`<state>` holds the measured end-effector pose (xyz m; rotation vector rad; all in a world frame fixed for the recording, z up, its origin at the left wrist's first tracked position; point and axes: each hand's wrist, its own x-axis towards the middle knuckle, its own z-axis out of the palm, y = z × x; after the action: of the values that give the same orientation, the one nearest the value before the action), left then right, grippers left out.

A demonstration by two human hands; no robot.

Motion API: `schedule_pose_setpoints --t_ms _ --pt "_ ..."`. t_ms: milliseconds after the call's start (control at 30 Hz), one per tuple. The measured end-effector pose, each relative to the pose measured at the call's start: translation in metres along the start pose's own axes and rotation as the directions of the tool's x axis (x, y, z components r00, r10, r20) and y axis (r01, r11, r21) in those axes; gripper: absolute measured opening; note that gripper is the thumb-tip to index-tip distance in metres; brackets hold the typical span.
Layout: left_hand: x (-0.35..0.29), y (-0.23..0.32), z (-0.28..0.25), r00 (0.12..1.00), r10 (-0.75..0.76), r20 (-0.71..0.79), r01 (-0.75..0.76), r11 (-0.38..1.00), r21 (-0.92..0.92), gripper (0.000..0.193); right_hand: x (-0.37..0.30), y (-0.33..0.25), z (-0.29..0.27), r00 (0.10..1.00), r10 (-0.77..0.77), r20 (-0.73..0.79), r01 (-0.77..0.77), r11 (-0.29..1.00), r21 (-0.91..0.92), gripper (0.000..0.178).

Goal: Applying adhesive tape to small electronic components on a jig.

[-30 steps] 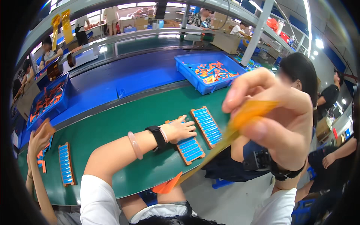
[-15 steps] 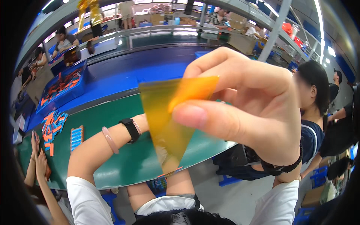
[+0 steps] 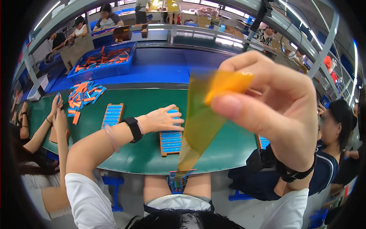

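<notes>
Right hand (image 3: 282,101) pinches a translucent amber film strip (image 3: 201,120), likely light and limp, best held by its edges. Left hand (image 3: 162,119) lies spread across a rectangular blue-and-orange rack (image 3: 170,142).

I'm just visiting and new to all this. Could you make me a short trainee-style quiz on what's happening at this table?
1. What is pinched in the person's right hand?
a) a paper cup
b) a piece of translucent yellow film
c) a screwdriver

2. True or false: the person's left hand lies, fingers spread, over an orange-edged rack of blue cylinders.

3. Fill in the colour: the loose pile of orange and blue pieces sits on the ____ tabletop.

Key: 1 b; 2 true; 3 green.
</notes>
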<state>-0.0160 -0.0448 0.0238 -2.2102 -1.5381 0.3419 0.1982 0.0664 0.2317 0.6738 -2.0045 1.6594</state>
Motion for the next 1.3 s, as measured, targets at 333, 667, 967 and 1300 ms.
schedule_pose_setpoints --t_ms 333,667,967,1300 --pt "-0.016 0.131 -0.061 0.624 -0.636 0.453 -0.257 -0.715 -0.65 0.044 0.067 0.065 -0.021 0.982 0.187 0.002 -0.184 0.969 -0.163 0.02" --pt "0.056 0.182 -0.051 -0.168 -0.97 0.177 0.413 -0.232 -0.881 0.086 0.075 0.229 -0.035 0.769 0.637 0.046 -0.635 0.771 -0.053 0.02" --pt "0.073 0.198 -0.039 -0.176 -0.984 -0.013 0.794 -0.134 -0.593 0.062 0.063 0.283 -0.041 0.678 0.731 0.084 -0.729 0.682 -0.054 0.021" --pt "0.075 0.186 -0.033 -0.142 -0.983 -0.118 0.81 -0.047 -0.584 0.037 0.059 0.322 -0.044 0.576 0.813 0.087 -0.795 0.582 -0.169 0.021"
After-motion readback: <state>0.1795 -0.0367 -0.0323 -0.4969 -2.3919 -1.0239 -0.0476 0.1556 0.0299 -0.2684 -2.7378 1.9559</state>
